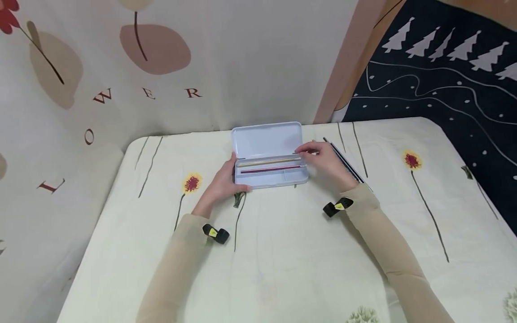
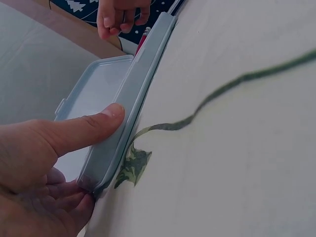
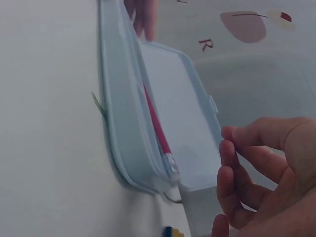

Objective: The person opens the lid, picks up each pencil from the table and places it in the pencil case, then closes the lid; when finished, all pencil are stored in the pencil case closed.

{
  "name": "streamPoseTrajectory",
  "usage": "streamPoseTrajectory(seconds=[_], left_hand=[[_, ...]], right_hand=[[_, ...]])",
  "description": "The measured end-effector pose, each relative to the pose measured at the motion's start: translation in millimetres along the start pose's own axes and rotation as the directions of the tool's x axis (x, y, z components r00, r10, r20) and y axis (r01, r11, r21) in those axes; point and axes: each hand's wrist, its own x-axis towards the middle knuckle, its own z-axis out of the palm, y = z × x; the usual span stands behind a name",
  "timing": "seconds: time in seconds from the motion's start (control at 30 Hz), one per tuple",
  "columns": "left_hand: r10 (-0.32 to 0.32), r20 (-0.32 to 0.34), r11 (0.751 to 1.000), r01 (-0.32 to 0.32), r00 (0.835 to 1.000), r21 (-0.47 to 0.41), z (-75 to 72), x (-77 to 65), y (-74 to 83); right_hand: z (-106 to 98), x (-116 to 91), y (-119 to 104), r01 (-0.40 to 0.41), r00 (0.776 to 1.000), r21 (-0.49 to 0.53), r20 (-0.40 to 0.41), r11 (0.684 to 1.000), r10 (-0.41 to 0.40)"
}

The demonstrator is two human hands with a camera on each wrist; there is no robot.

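Observation:
A light blue pencil case (image 1: pixel 292 176) lies on the table with its lid (image 1: pixel 268 140) raised at the back. Inside are a red pencil (image 1: pixel 270 170) with a silver end and a gold-coloured pencil (image 1: pixel 268 162). My left hand (image 1: pixel 223 183) grips the case's left end, its thumb (image 2: pixel 101 124) against the front wall and the other fingers around the end. Beside the right end hovers my right hand (image 1: pixel 325 163). Its fingers (image 3: pixel 228 182) are loosely bent, thumb and index tips close together, with nothing seen between them.
Dark pencils (image 1: pixel 344 159) lie on the table just right of my right hand, partly behind the wrist. The tablecloth (image 1: pixel 282 251) has printed flowers. A pale curtain (image 1: pixel 258 58) hangs behind the table, and dark tree-patterned cloth (image 1: pixel 436 89) is at the right.

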Motion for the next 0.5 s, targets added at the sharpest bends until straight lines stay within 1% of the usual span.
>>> streamPoseTrajectory(seconds=[0.2, 0.3, 0.43, 0.5], left_hand=[[-0.015, -0.006, 1.0, 0.015, 1.0, -0.018, 2.5, -1.1, -3.3], [-0.009, -0.002, 1.0, 0.009, 1.0, -0.022, 2.4, -0.8, -4.2], [-0.009, 0.004, 1.0, 0.009, 1.0, -0.017, 1.8, -0.3, -4.6], [-0.011, 0.002, 1.0, 0.011, 1.0, -0.016, 1.5, -0.5, -4.2]], right_hand=[[-19.5, -7.3, 8.7, -0.059, 0.998, -0.02, -0.018, 0.998, 0.058], [-28.7, -11.7, 15.6, -0.092, 0.995, 0.002, -0.033, 0.996, 0.092], [-41.2, -18.5, 20.6, -0.112, 0.992, 0.036, -0.053, 0.993, 0.114], [-46.4, -20.9, 21.1, -0.132, 0.989, 0.028, -0.064, 0.991, 0.134]])
